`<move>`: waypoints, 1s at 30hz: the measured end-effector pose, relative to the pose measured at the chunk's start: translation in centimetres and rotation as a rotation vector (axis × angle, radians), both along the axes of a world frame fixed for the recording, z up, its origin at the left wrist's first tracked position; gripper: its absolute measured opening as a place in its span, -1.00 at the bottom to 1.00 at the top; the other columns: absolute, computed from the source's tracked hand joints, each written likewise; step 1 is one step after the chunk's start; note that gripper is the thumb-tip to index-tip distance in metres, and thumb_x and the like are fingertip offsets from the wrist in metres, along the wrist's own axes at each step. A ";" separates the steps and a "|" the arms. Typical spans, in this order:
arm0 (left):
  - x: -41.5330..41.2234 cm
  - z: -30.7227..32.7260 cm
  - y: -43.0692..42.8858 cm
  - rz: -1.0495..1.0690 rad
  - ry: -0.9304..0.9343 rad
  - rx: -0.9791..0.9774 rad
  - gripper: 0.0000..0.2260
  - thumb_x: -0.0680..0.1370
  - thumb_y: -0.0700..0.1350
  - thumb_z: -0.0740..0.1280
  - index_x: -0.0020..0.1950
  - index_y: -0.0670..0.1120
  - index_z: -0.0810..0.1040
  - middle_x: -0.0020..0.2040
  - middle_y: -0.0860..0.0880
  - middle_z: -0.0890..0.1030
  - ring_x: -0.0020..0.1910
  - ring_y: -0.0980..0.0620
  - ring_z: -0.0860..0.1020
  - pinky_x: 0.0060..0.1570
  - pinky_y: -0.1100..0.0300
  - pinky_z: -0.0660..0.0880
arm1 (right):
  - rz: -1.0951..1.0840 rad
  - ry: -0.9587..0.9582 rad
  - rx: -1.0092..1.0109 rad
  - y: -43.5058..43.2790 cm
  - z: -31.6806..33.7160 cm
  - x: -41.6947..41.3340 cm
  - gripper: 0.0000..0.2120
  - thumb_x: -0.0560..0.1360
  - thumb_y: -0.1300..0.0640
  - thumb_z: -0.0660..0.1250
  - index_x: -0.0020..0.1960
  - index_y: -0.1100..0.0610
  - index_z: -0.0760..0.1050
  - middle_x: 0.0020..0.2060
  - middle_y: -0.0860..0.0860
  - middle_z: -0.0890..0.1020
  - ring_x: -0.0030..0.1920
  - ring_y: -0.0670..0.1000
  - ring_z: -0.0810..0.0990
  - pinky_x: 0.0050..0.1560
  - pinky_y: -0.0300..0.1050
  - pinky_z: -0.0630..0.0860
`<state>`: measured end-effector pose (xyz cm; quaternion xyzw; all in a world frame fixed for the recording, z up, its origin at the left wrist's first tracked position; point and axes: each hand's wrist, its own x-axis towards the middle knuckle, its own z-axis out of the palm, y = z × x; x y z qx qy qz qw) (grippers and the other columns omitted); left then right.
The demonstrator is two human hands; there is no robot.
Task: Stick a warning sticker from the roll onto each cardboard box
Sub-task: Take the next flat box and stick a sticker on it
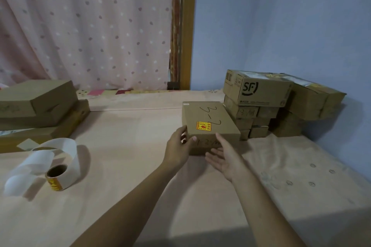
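A flat cardboard box [208,114] with handwritten marks lies on the surface right of centre. A yellow and red warning sticker [203,126] is on its top near the front edge. My left hand [179,147] touches the box's front left corner, thumb on the front face. My right hand [226,158] is open, palm turned up, just in front of the box's front right side. The sticker roll [57,176] lies at the left, with a long loop of white backing paper [60,146] curling off it.
A pile of cardboard boxes [261,94], one marked SF, stands behind the box against the blue wall. Two flat boxes [38,102] are stacked at the far left. A dotted pink curtain hangs behind. The pink surface [130,166] spreads between the roll and my arms.
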<state>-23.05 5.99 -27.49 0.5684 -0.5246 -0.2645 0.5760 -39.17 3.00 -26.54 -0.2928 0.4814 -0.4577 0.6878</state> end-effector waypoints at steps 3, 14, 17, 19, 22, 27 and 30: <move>-0.1 0.1 -0.9 -0.007 -0.040 0.034 -0.54 0.58 -0.17 0.42 0.47 -0.06 0.41 0.37 0.02 0.52 0.32 0.02 0.49 0.32 0.04 0.49 | 0.021 0.046 -0.005 -0.6 -0.2 -0.1 -0.40 0.53 -0.22 0.41 0.25 0.27 0.44 0.11 0.19 0.62 0.07 0.18 0.67 -0.08 0.02 0.65; -0.3 -1.8 -2.8 0.116 -0.311 0.076 -0.67 0.59 -0.23 0.36 0.35 -0.09 0.54 0.24 -0.05 0.65 0.20 -0.08 0.59 0.13 0.13 0.51 | 0.003 0.371 -0.110 -2.9 -0.7 0.2 -0.33 0.54 -0.42 0.22 0.09 0.22 0.57 -0.05 0.14 0.70 -0.05 0.11 0.70 -0.10 0.01 0.64; -0.6 -2.3 -3.0 0.128 -0.303 0.068 -0.66 0.58 -0.29 0.33 0.34 -0.06 0.55 0.23 -0.03 0.65 0.17 -0.05 0.58 0.11 0.17 0.50 | 0.031 0.379 -0.108 -3.4 -1.0 0.3 -0.29 0.53 -0.45 0.18 0.13 0.21 0.55 0.00 0.14 0.70 0.04 0.14 0.69 0.02 0.04 0.64; -0.6 -2.7 -3.4 0.158 -0.302 0.062 -0.64 0.57 -0.32 0.30 0.33 -0.05 0.55 0.23 -0.02 0.63 0.18 -0.04 0.58 0.11 0.17 0.50 | 0.033 0.376 -0.118 -3.7 -1.1 0.4 -0.28 0.53 -0.46 0.18 0.14 0.22 0.54 0.01 0.15 0.70 0.05 0.14 0.69 0.02 0.05 0.64; -0.4 -3.2 -4.2 0.214 -0.304 0.064 -0.69 0.58 -0.30 0.28 0.29 -0.07 0.55 0.22 -0.04 0.60 0.16 -0.06 0.57 0.09 0.12 0.51 | 0.033 0.388 -0.117 -4.1 -0.9 0.4 -0.25 0.51 -0.48 0.18 0.09 0.23 0.54 -0.04 0.11 0.69 -0.07 0.08 0.69 -0.10 -0.03 0.63; -0.4 -3.3 -4.9 0.206 -0.226 0.097 -0.72 0.58 -0.20 0.37 0.29 -0.11 0.54 0.20 -0.06 0.53 0.10 -0.02 0.54 0.10 0.14 0.50 | 0.018 0.372 -0.081 -4.4 -0.7 1.0 -0.31 0.46 -0.53 0.20 -0.13 0.15 0.49 -0.35 0.03 0.57 -0.39 -0.02 0.52 -0.41 -0.19 0.44; -0.3 -3.3 -4.6 0.178 -0.166 0.089 -0.68 0.59 -0.10 0.40 0.33 -0.12 0.54 0.22 -0.04 0.55 0.12 0.03 0.54 0.07 0.22 0.45 | -0.006 0.347 -0.075 -4.5 -0.7 1.6 -0.31 0.47 -0.53 0.17 -0.17 0.14 0.49 -0.37 0.03 0.57 -0.40 -0.01 0.52 -0.40 -0.18 0.44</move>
